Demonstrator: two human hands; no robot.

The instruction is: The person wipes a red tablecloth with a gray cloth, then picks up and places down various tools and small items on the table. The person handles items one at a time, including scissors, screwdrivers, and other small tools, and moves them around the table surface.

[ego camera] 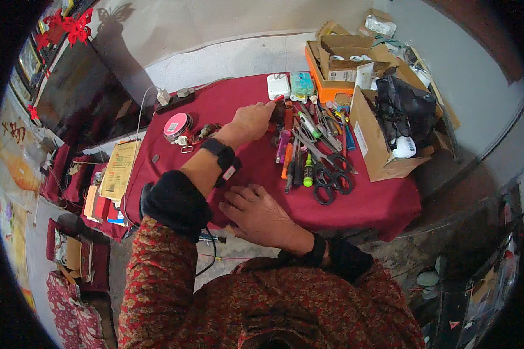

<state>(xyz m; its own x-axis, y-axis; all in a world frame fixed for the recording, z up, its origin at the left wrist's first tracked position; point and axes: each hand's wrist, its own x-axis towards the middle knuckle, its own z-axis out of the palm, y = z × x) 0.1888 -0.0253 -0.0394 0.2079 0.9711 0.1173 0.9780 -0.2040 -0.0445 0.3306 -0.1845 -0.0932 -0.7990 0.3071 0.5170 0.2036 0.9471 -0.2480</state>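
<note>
My left hand (254,121) reaches over the table to the far left end of a group of hand tools. Its fingers curl down beside a small red object (279,98); the back of the hand hides whether they grip it. Near the front edge, my right hand (262,216) lies on the red tablecloth (353,205) with its fingers apart, holding nothing. Between the hands and the boxes lie scissors with black handles (324,195), a yellow-green screwdriver (308,171), a white-and-green tool (309,125), an orange-handled tool (287,160) and a purple item (283,146).
Cardboard boxes, one holding a black plastic bag (406,104), stand at the right. Behind the tools sit a white case (278,86) and a teal-lidded box (301,84). A pink-lidded round tin (177,126), keys (183,143) and a power strip (174,103) are at left.
</note>
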